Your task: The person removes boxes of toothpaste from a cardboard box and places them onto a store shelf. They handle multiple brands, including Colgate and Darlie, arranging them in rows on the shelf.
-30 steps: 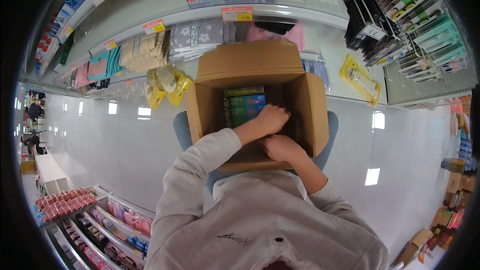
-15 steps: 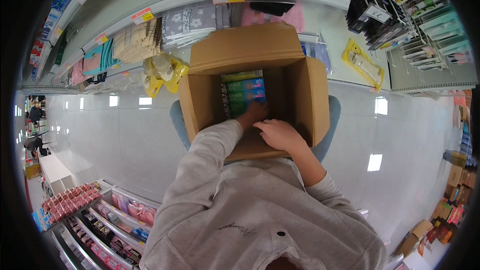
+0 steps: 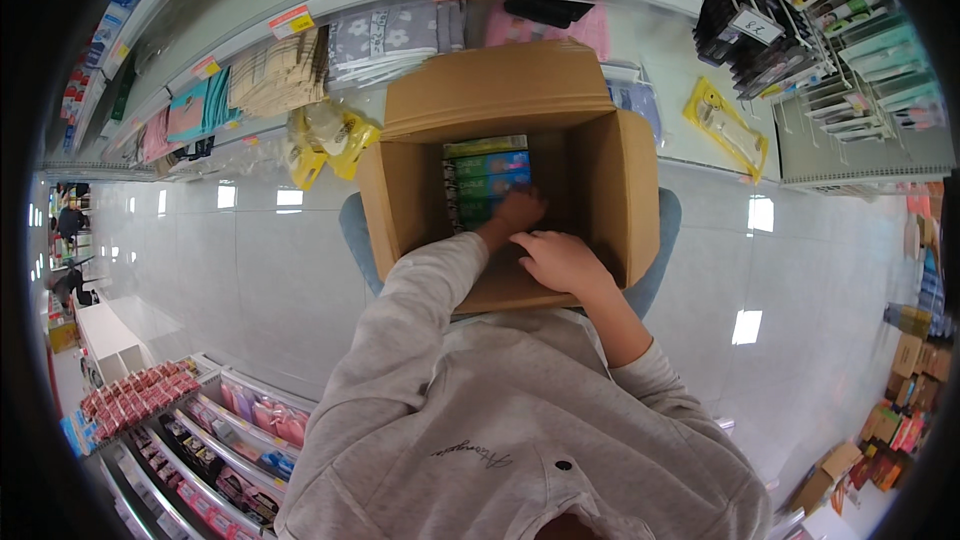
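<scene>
An open cardboard box stands in front of my body with its flaps raised. Along its left inner side sits a row of small green and blue cartons, which look like toothpaste boxes; a yellow-green carton lies at the far end. My left hand reaches down into the box beside the nearer cartons. Its fingers are dim and partly hidden, so their grip is unclear. My right hand is over the near part of the box, close to my left wrist, with its fingers loosely bent and apart and nothing visible in them.
Shelves with folded towels and yellow packages lie beyond the box. A yellow-packed item is on the right of the lower shelf. Hanging goods fill the right rack. Another shelf unit stands at the lower left.
My left hand has shifted slightly up and right, away from the nearest cartons. My right hand has moved only a little. The box stays in place.
</scene>
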Tool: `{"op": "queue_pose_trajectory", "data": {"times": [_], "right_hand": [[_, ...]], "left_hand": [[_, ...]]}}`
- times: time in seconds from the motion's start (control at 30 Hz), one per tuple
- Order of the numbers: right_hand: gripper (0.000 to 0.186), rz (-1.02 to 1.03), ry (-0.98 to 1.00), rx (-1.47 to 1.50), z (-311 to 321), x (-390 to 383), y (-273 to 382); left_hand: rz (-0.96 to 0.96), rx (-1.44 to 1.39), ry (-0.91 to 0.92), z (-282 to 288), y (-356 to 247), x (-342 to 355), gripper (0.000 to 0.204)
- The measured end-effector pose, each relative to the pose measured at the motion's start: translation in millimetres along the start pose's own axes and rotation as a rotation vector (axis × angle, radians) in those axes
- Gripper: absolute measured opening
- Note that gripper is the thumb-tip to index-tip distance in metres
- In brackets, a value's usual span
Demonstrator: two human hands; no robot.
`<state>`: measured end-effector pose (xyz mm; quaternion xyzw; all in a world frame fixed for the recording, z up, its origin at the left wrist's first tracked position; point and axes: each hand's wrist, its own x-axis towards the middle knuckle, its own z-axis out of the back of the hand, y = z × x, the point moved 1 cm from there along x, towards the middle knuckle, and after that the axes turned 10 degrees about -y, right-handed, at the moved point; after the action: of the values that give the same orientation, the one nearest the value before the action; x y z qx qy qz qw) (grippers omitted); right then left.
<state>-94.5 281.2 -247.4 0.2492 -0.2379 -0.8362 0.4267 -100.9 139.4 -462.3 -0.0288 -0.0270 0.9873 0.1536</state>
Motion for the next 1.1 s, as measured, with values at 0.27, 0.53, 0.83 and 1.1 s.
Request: {"op": "queue_pose_trajectory", "data": {"times": [0.27, 0.53, 0.83, 1.1], "right_hand": [[0.086, -0.308, -0.354, -0.033, 15, 9, 6], [0.094, -0.244, -0.411, 0.713, 61, 12, 17], [0.068, 0.033, -0.592, 1.422, 56, 9, -1], [0.081, 0.113, -1.048, 0.285, 85, 0, 34]], "left_hand": [[0.234, -0.480, 0.217, 160, 28, 35, 0.076], [0.181, -0.914, -0.110, 327, 22, -26, 0.105], [0.232, -0.731, -0.554, 323, 25, -76, 0.085], [0.110, -0.358, -0.512, 355, 39, -76, 0.061]]}}
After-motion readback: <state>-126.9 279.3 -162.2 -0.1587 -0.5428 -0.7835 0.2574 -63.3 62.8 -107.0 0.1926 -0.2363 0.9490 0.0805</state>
